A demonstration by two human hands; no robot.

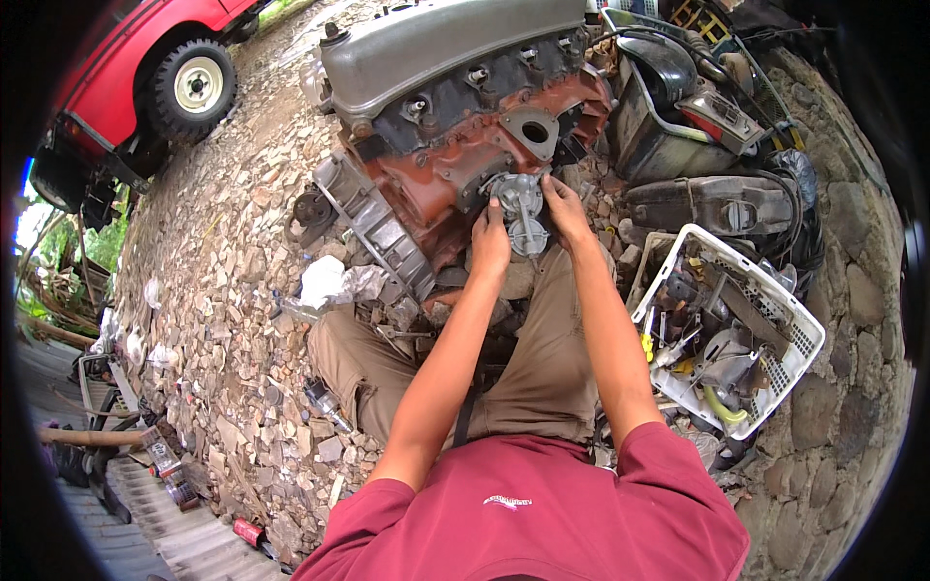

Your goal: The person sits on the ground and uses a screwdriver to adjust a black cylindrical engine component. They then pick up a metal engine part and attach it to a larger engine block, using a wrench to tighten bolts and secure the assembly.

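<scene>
A grey metal fuel pump (526, 200) with a round lower bowl is against the side of the engine. My left hand (491, 240) grips its left side, fingers pointing up. On the opposite edge, my right hand (565, 209) holds it with thumb and fingers. The engine block (426, 179) is reddish-brown, with a black cylinder head (455, 92) and a grey valve cover (455, 44) on top. Just above the pump is a flange with a round hole (535, 133). The pump's back face and its contact with the block are hidden.
To my right stands a white plastic basket (809, 334) of metal parts. Beyond it are a dark tank-like part (693, 206) and a bin (639, 145) of parts. Gravel (242, 320) covers the ground; a red vehicle (107, 73) is parked far left.
</scene>
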